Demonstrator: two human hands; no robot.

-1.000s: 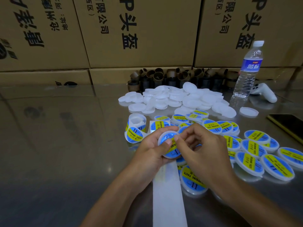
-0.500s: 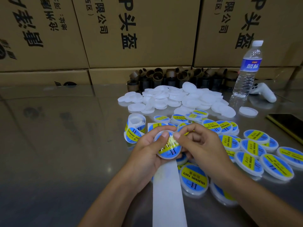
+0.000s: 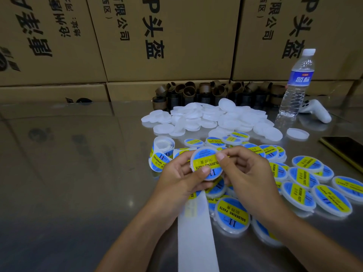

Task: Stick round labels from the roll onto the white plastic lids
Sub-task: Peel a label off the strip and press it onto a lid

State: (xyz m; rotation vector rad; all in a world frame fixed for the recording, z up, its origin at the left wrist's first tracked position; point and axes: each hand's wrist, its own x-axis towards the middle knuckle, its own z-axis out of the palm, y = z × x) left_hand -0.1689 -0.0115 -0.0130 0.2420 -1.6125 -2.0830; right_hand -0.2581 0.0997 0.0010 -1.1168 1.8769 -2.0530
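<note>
A white lid (image 3: 206,163) with a blue and yellow round label on it is held above the table between both hands. My left hand (image 3: 182,179) grips its lower left edge, thumb on the label face. My right hand (image 3: 247,173) pinches its right edge with thumb and forefinger. The label roll (image 3: 162,152) stands just left of my hands, and its empty white backing strip (image 3: 196,232) runs toward me. Bare white lids (image 3: 216,119) lie heaped behind. Labelled lids (image 3: 302,185) are spread to the right and under my hands.
Cardboard boxes (image 3: 167,40) wall off the back. Brown tube cores (image 3: 212,93) line their foot. A water bottle (image 3: 297,83), a white controller (image 3: 316,111) and a dark phone (image 3: 347,148) sit at the right. The shiny table (image 3: 68,173) stretches left.
The lid has turned in my hands, so the label's yellow band now runs nearly level. My left thumb has slid from the top edge down to the lower part of the label.
</note>
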